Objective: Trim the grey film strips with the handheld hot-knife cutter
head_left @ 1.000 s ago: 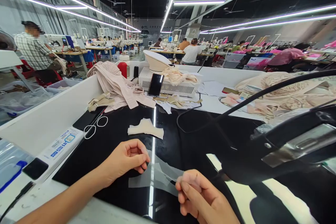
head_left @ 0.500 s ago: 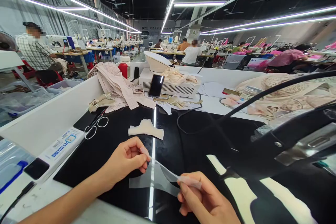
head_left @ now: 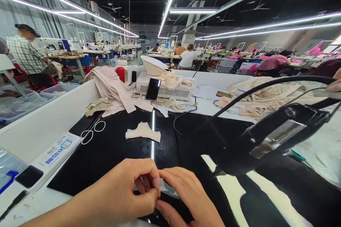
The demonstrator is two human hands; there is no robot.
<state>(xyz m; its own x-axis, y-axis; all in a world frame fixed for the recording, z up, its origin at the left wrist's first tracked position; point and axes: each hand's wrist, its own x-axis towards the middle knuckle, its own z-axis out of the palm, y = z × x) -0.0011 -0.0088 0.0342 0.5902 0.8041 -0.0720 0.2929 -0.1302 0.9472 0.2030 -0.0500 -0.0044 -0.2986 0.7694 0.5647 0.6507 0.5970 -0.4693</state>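
My left hand (head_left: 130, 189) is closed in a pinch low in the middle of the view, its thumb and index finger together at the edge of a thin translucent sheet. My right hand (head_left: 186, 195) meets it from the right, index finger and thumb apart around the left fingertips. Between the hands a small part of the translucent sheet (head_left: 170, 189) shows; the fingers hide the rest. Beyond them a cream cut piece (head_left: 143, 132) lies on the black table surface (head_left: 106, 159).
A dark handheld tool (head_left: 266, 142) on a thick black cable stands at the right, over pale yellow cut pieces (head_left: 234, 188). At the left are a white box (head_left: 57, 152) and white cord loops. Behind are a propped phone (head_left: 153, 89), beige fabric (head_left: 112, 85) and a white machine (head_left: 170, 92).
My hands have come together and moved lower and nearer. The sheet stretched between them is now mostly hidden. My right hand's fingers have spread. The whole view has shifted slightly.
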